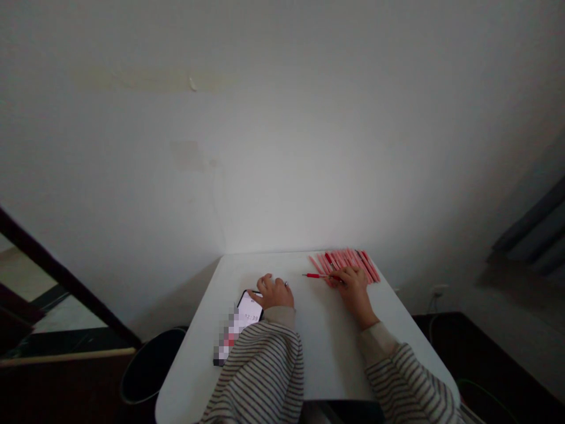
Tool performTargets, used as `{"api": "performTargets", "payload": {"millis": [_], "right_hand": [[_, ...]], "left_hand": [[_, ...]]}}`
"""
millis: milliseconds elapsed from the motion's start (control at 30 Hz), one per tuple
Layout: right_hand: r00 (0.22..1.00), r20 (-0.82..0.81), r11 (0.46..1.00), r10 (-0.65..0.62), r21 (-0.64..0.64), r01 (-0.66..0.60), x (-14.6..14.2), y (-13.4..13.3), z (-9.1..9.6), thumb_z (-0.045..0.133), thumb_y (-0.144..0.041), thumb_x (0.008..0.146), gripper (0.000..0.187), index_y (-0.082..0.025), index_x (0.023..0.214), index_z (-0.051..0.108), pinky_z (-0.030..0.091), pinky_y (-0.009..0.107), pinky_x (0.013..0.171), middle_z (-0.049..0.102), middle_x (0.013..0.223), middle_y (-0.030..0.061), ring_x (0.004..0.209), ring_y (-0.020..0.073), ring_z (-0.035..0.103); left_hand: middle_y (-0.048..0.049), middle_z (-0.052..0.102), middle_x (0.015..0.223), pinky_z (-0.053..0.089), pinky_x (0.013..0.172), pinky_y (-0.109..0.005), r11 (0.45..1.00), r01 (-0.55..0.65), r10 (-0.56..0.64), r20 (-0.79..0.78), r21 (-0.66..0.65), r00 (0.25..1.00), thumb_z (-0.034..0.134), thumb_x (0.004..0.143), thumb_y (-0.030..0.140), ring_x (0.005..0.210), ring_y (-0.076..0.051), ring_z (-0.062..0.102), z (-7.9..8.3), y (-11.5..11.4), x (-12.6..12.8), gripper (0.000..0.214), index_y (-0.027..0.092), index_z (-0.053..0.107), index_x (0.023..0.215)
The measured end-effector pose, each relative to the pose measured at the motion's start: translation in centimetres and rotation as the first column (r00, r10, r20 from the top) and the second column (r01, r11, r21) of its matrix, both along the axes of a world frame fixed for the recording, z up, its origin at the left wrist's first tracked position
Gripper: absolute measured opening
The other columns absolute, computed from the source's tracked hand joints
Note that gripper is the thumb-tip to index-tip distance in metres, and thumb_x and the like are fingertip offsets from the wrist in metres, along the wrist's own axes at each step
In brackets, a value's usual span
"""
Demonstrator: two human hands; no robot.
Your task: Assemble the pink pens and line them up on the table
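Note:
My right hand [352,287] is closed on a slim red pen [314,275], whose tip points left over the white table [322,347]. Beneath and behind that hand lies a row of several pink and red pens [348,258], side by side near the far right corner. My left hand [276,293] rests with curled fingers beside the top of a phone [250,309] with a lit screen. A tiny shiny bit shows at the right edge of my left hand; I cannot tell whether it is held or worn. My left sleeve hides part of the phone.
The table's far edge meets a pale wall [282,147]. On the floor at the left stands a dark bin [152,365]. A wall socket [439,290] with a cable is low on the right, and dark fabric [534,229] hangs at the far right.

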State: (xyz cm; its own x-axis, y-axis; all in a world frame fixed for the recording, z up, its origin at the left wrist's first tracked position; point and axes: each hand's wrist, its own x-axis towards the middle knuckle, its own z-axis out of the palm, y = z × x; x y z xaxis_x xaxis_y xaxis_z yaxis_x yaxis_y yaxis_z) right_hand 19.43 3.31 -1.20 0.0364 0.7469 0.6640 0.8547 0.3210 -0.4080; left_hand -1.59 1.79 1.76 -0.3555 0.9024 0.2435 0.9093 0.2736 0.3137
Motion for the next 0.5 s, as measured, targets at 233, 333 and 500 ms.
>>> {"api": "performTargets", "payload": {"millis": [233, 333, 500], "right_hand": [[1.0, -0.005, 1.0, -0.005, 0.01, 0.005, 0.0, 0.12, -0.29, 0.063, -0.034, 0.082, 0.013, -0.028, 0.088, 0.072, 0.033, 0.04, 0.084, 0.065, 0.084, 0.0039, 0.092, 0.0252, 0.045], [1.0, -0.002, 1.0, 0.011, 0.016, -0.011, 0.07, 0.17, -0.38, 0.063, -0.035, 0.082, 0.013, -0.028, 0.088, 0.072, 0.033, 0.041, 0.084, 0.066, 0.085, 0.0042, 0.092, 0.0253, 0.046], [1.0, -0.001, 0.999, 0.029, 0.035, -0.029, 0.24, 0.35, -0.6, 0.062, -0.034, 0.083, 0.013, -0.029, 0.088, 0.072, 0.033, 0.041, 0.084, 0.066, 0.086, 0.0044, 0.093, 0.0254, 0.046]], "left_hand": [[-0.0049, 0.052, 0.129, 0.014, 0.107, -0.068, 0.997, 0.041, -0.043, 0.03, 0.067, 0.999, 0.054, 0.08, 0.029, 0.125, -0.028, 0.035, -0.28, 0.22, -0.16, 0.017, 0.026, 0.07, 0.086], [-0.0029, 0.053, 0.128, 0.014, 0.108, -0.066, 0.989, 0.089, -0.096, 0.048, 0.117, 0.994, 0.059, 0.078, 0.028, 0.125, -0.027, 0.037, -0.25, 0.28, 0.0, 0.013, 0.028, 0.07, 0.084], [-0.0009, 0.054, 0.126, 0.017, 0.108, -0.064, 0.968, 0.162, -0.187, 0.12, 0.193, 0.975, 0.064, 0.075, 0.025, 0.124, -0.026, 0.039, -0.13, 0.31, 0.33, 0.011, 0.031, 0.07, 0.082]]}}
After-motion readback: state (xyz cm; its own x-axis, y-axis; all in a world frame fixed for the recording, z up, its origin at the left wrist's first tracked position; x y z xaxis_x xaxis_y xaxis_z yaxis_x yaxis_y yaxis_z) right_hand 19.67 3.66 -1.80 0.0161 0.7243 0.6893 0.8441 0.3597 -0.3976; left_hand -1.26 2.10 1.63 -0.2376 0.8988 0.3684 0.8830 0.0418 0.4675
